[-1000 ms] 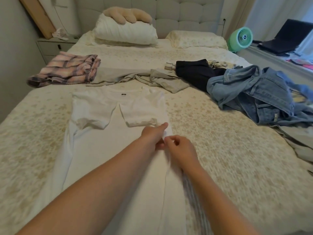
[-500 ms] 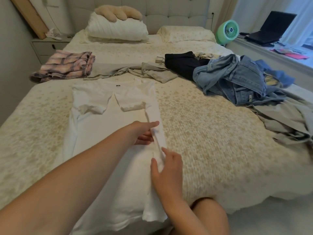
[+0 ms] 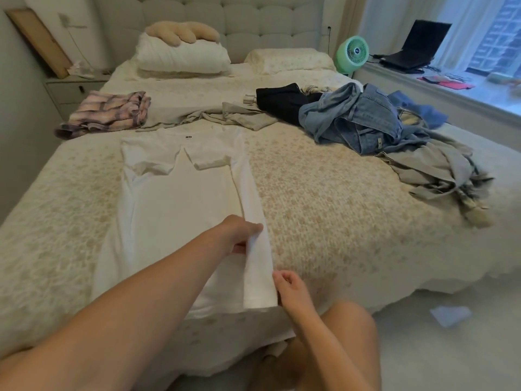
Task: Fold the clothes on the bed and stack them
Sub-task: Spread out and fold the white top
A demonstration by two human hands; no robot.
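The wide bed with a cream floral quilt (image 3: 324, 193) carries everything. A long white cotton T-shirt (image 3: 174, 210) lies flat from mid-bed to the foot edge, both sleeves and its right side folded inward. A crumpled blue denim garment (image 3: 363, 117) sits toward the right edge, and a folded pink plaid garment (image 3: 110, 112) lies near the left edge. The left hand (image 3: 239, 232) has its grip clamped on the shirt's folded right strip. The right hand (image 3: 293, 289), fingers curled, pinches that strip's outer edge near the hem.
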